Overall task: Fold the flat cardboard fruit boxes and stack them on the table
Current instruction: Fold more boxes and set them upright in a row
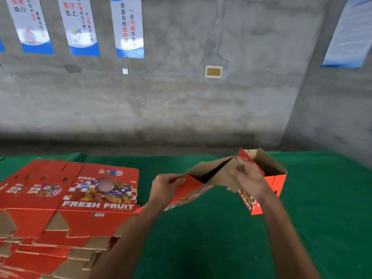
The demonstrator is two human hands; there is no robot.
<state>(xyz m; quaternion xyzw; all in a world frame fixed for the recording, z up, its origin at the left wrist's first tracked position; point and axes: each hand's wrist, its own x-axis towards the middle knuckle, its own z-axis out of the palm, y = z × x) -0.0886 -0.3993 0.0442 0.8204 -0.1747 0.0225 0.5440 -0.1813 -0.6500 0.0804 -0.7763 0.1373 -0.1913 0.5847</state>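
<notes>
Head view: green-covered desk (201, 238) stands against a grey concrete wall (181, 97) hung with posters (128, 27). Flat boxes (66, 198) are stacked at the left edge. Bare cloth lies right. Centre, a half-formed box (267, 174): left hand (165, 186) pinches a red flap, right hand (247, 178) grips a brown one.

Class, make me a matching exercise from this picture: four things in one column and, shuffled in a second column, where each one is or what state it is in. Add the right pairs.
Things
1. flat boxes
2. open box
3. posters
4. left hand

Places or states
A. hanging on the grey wall
B. gripping a red flap
C. half folded, held in both hands
D. stacked at the table's left

Pairs: 1-D, 2-C, 3-A, 4-B
</notes>
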